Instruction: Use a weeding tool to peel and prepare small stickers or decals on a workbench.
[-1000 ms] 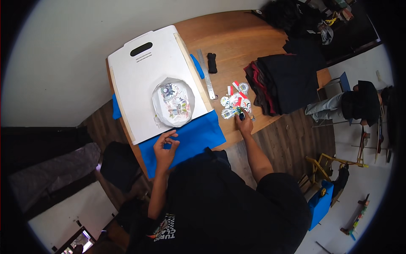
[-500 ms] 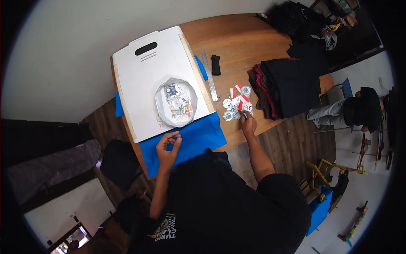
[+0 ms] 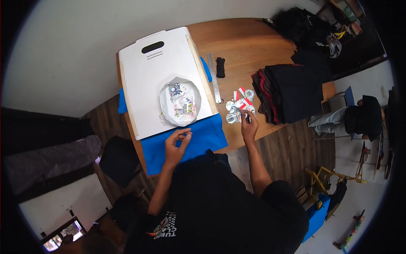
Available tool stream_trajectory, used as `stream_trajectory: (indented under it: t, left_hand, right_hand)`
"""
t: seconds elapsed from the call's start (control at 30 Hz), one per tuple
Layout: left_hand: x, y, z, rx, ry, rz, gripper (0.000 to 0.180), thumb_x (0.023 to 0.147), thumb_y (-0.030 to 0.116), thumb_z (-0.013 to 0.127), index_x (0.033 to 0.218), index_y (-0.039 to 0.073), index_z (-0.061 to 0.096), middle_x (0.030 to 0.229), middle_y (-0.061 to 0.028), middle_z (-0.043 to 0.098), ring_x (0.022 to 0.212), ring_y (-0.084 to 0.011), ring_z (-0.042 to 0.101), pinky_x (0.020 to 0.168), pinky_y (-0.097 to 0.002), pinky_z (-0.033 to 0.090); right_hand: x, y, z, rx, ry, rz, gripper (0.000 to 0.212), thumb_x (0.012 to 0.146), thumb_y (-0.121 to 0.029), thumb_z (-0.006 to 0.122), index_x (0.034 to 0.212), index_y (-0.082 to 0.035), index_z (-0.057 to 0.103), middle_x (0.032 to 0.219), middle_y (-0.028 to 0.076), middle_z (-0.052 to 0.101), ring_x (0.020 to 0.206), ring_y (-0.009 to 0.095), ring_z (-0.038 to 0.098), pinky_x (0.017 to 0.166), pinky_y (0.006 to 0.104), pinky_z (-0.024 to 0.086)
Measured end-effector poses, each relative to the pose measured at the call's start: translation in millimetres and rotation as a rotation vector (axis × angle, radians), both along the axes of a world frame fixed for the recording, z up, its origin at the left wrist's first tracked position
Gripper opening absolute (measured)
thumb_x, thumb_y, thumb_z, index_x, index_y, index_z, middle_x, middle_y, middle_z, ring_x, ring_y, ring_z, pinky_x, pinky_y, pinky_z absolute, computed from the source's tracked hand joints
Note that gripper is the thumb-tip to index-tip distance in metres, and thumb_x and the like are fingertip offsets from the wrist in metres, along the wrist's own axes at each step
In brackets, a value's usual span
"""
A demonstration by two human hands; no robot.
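Observation:
My right hand (image 3: 249, 126) is at the near edge of a small heap of round printed pieces in clear packets (image 3: 240, 104), some with red-and-white strips. Its thumb and fingers are pinched on one small packet, partly hidden by the fingertips. My left hand (image 3: 176, 147) hovers over the blue cloth (image 3: 154, 154), fingers loosely curled, thumb a little apart, with nothing visible in it. Just beyond it, a white plastic bag (image 3: 196, 95) with rolled-down sides stands on the white board (image 3: 139, 84), with colourful printed packets inside.
A metal ruler (image 3: 214, 80) and a black folded bundle (image 3: 220, 67) lie between the board and the heap. Folded dark and red garments (image 3: 292, 93) are stacked at right on the wooden table (image 3: 237, 36). Another person (image 3: 359, 118) stands further right.
The whole view has shifted slightly. My left hand has moved a little to the right, its thumb nearer the fingers. My right hand stays by the heap, its fingers slightly repositioned.

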State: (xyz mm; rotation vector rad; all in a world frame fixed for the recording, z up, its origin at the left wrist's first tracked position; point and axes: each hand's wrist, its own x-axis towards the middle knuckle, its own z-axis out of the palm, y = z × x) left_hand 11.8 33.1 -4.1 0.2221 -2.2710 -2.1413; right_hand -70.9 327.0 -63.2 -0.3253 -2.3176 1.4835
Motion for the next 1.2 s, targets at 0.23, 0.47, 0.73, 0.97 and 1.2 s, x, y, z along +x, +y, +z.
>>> stream_trajectory:
  t: [0.23,0.47,0.73,0.97,1.2]
  left_hand:
    - [-29.3,32.1,-8.8,0.437,-0.242,-0.131,0.033,0.100,0.012,0.060,0.128,-0.005,0.061,0.111,-0.0119,0.069,0.093,-0.0125,0.066,0.084,-0.0264,0.052]
    - [-27.4,34.3,-3.5,0.412,-0.117,0.001,0.037,0.093,0.001,0.068,0.129,-0.002,0.061,0.105,-0.0095,0.069,0.091,-0.0075,0.063,0.078,-0.0201,0.050]
    - [-27.7,28.1,-2.0,0.327,-0.005,0.064,0.047,0.087,-0.008,0.069,0.133,-0.002,0.057,0.098,-0.0059,0.066,0.088,-0.0068,0.062,0.077,-0.0186,0.050]
    - [-28.3,20.5,10.2,0.274,0.072,0.142,0.037,0.090,-0.005,0.068,0.127,-0.005,0.060,0.100,-0.0083,0.069,0.085,-0.0066,0.062,0.075,-0.0193,0.050]
    - [-26.2,14.2,11.7,0.304,0.072,0.144,0.025,0.094,-0.001,0.066,0.119,-0.006,0.066,0.093,-0.0055,0.069,0.079,-0.0046,0.059,0.069,-0.0178,0.046]
  right_hand:
    - [24.5,-45.8,60.6,0.376,0.412,0.695,0.029,0.067,0.003,0.078,0.094,-0.006,0.075,0.083,0.008,0.074,0.068,0.023,0.071,0.056,0.0296,0.050]
    - [35.1,-59.6,51.2,0.397,0.422,0.725,0.031,0.069,-0.004,0.083,0.098,-0.005,0.075,0.086,0.011,0.073,0.071,0.025,0.071,0.058,0.0304,0.052]
    - [34.6,-74.0,49.5,-0.211,0.118,0.449,0.020,0.083,0.000,0.076,0.102,0.000,0.071,0.092,0.011,0.073,0.083,0.014,0.070,0.071,0.0266,0.054]
    - [14.5,-48.5,21.0,-0.391,-0.135,-0.005,0.021,0.092,-0.011,0.071,0.109,0.001,0.068,0.098,0.004,0.069,0.090,0.008,0.062,0.080,0.0232,0.048]
    - [15.7,0.6,-86.7,-0.501,-0.329,-0.168,0.022,0.096,-0.027,0.067,0.103,-0.007,0.065,0.078,-0.003,0.058,0.062,0.006,0.050,0.053,0.0231,0.036]
